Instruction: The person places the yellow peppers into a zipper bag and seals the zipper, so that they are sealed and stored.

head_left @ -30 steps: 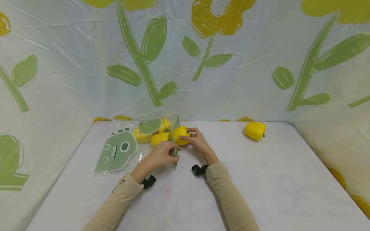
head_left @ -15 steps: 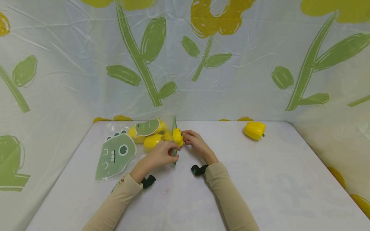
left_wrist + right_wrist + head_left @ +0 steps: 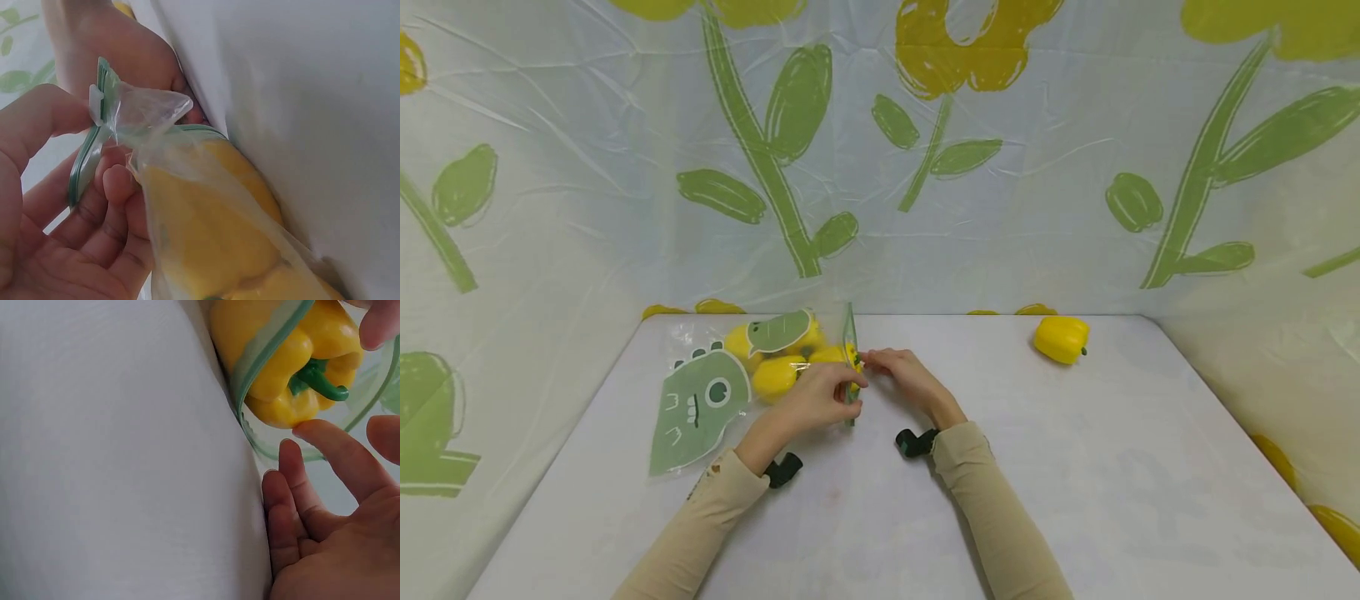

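A clear zip bag (image 3: pixel 707 400) with a green dinosaur print lies on its side at the left of the table, its green-edged mouth facing right. Several yellow bell peppers (image 3: pixel 775 381) fill its upper part. My left hand (image 3: pixel 816 398) pinches the green zip edge between thumb and fingers, holding the mouth apart. One yellow bell pepper (image 3: pixel 328 331) with a green stem sits just inside the opening, stem outward. Fingers extended, my right hand (image 3: pixel 910 382) is at the mouth; in the right wrist view its index fingertip (image 3: pixel 306 430) touches this pepper's lower end.
Another yellow bell pepper (image 3: pixel 1062 340) lies near the table's back right. The white table (image 3: pixel 1112 483) meets a flower-printed cloth (image 3: pixel 1022 225) along its back edge. Dark wrist-worn devices (image 3: pixel 916 442) sit beneath both wrists.
The right hand has pushed the pepper leftward into the bag's mouth, its fingers loosening from round it. Peppers inside have shifted left. The left hand stays at the zip edge.
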Action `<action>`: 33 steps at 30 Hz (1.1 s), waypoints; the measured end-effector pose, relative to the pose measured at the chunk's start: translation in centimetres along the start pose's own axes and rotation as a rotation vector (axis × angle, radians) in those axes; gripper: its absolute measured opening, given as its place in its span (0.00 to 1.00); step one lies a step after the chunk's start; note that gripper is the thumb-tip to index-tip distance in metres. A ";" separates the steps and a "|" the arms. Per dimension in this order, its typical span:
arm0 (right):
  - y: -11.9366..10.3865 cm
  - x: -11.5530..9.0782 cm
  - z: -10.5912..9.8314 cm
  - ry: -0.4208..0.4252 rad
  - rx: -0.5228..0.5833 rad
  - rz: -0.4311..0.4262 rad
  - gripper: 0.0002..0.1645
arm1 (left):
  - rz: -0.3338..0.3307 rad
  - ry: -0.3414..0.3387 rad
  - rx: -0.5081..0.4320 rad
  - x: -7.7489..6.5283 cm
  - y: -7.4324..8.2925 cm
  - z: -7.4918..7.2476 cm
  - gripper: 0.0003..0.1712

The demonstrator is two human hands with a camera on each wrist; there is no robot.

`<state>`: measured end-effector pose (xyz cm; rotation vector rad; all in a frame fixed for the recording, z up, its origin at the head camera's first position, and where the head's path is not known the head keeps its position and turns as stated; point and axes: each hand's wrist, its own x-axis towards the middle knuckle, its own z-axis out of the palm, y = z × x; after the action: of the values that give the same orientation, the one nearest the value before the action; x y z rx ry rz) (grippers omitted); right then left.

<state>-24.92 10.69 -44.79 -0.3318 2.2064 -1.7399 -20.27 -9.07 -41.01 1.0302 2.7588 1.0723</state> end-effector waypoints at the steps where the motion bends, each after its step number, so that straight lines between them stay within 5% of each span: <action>1: 0.0 0.0 0.0 -0.001 -0.007 0.010 0.23 | 0.003 0.003 -0.002 0.0 0.1 0.0 0.13; 9: -0.2 -0.1 0.5 -0.020 -0.035 0.050 0.24 | 0.035 0.048 0.020 0.0 0.1 0.0 0.11; 23: -0.8 -0.4 -0.1 -0.010 -0.107 0.005 0.29 | -0.039 0.029 0.086 -0.3 0.4 -0.4 0.10; 29: -1.8 -2.4 -5.4 0.061 -0.048 -0.081 0.27 | -0.050 -0.020 0.118 -0.6 0.5 -0.9 0.09; 33: -2.2 -4.5 -10.7 0.297 -0.078 -0.167 0.24 | -0.050 -0.042 0.135 -0.8 0.6 -1.1 0.09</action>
<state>-24.90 21.49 -39.95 -0.2995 2.5240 -1.8989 -19.58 -9.90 -39.98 0.9785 2.8400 0.8585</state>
